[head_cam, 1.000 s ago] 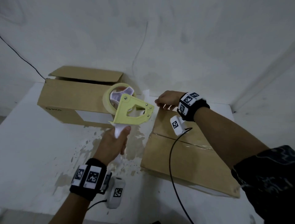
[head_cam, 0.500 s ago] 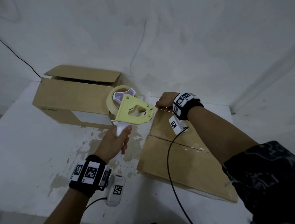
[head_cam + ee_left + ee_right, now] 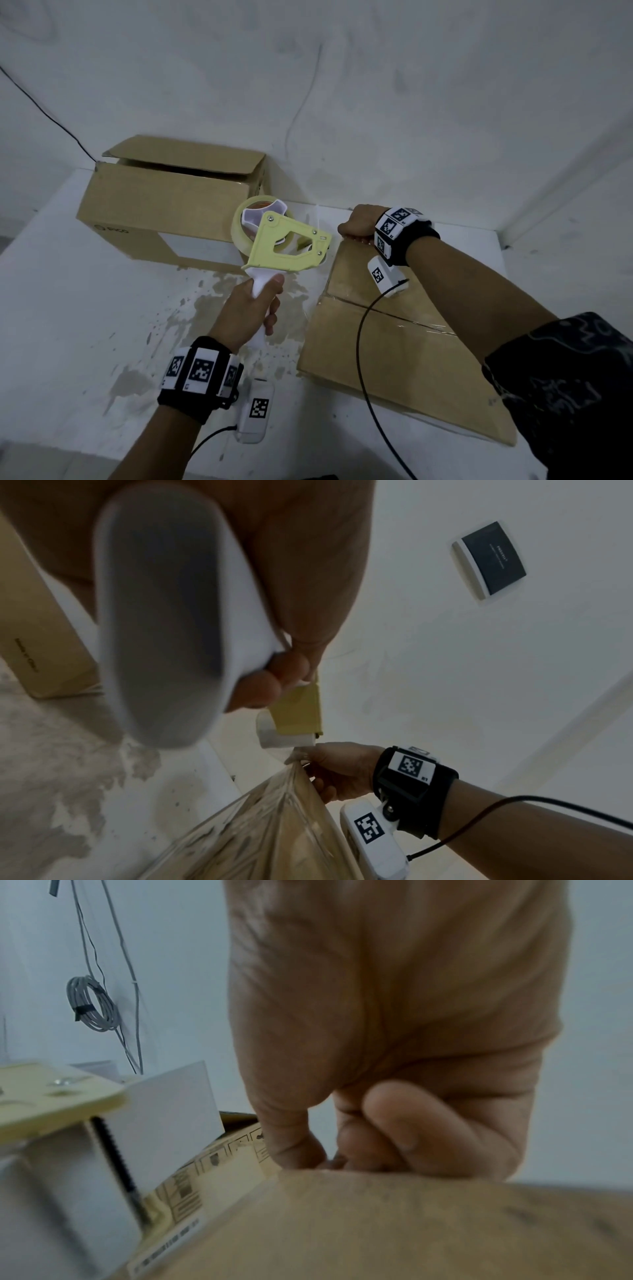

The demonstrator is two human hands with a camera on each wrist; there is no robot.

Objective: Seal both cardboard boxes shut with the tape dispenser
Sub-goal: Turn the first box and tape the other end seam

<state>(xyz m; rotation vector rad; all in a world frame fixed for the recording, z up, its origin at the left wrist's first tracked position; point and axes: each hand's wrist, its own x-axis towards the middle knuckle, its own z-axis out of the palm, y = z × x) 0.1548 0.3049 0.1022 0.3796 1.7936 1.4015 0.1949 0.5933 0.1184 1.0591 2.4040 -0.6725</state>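
Head view first: left hand (image 3: 248, 310) has its fingers wrapped round the white handle of the yellow tape dispenser (image 3: 286, 245), which is held up above the white table (image 3: 68, 308) with its roll of clear tape toward the far box (image 3: 164, 209), a cardboard box whose top flaps stand open against the wall. Right hand (image 3: 359, 221) is curled over the far edge of the near box (image 3: 394, 349), whose flaps lie closed with clear tape along the seam; the dispenser's front end sits just beside that far corner. Left wrist view: fingers (image 3: 270, 680) are clamped on the grey-white handle, the dispenser's yellow nose (image 3: 298, 712) hangs just above the right hand (image 3: 339, 772), and shiny tape runs down the near box (image 3: 274, 840). Right wrist view: right hand (image 3: 394, 1069) is bent, fingertips (image 3: 404, 1131) pressed on the box's edge (image 3: 377, 1218); whether they pinch tape cannot be told. The dispenser's serrated blade (image 3: 118, 1164) sits close at the left.
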